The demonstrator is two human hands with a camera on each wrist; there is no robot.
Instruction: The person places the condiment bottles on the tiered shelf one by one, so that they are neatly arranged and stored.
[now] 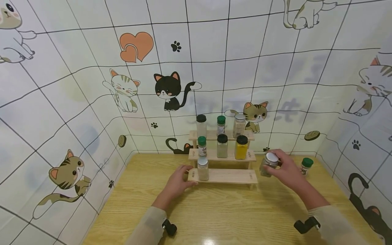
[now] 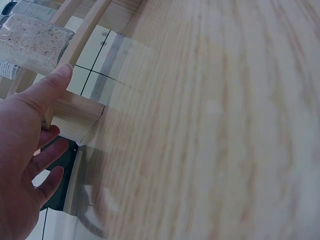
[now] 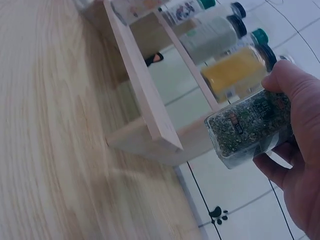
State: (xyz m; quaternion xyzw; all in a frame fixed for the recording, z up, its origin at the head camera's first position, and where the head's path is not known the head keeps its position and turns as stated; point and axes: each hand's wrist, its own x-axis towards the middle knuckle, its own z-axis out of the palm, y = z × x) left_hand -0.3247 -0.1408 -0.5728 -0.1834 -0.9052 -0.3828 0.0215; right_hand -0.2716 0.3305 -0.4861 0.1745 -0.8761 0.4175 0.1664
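My right hand (image 1: 288, 170) grips a glass spice jar (image 3: 247, 127) of dried green herbs with a silver lid, tilted, just beyond the right end of a three-step wooden rack (image 1: 226, 176). Thumb and fingers clasp the jar near its lid. At the rack's other end, my left hand (image 1: 177, 182) holds the lowest step, thumb over its edge and fingers around the end board. Close to that thumb stands a silver-lidded jar (image 2: 35, 42) of pale, coarse grains, the one jar on the lowest step.
On the middle step are a green-capped jar (image 1: 202, 146), a black-capped jar (image 1: 222, 146) and a yellow spice jar (image 1: 241, 148). Three more jars line the top step. A green-capped jar (image 1: 306, 166) stands on the table (image 1: 214, 214) behind my right hand. Cat-print walls (image 1: 208, 68) enclose the table.
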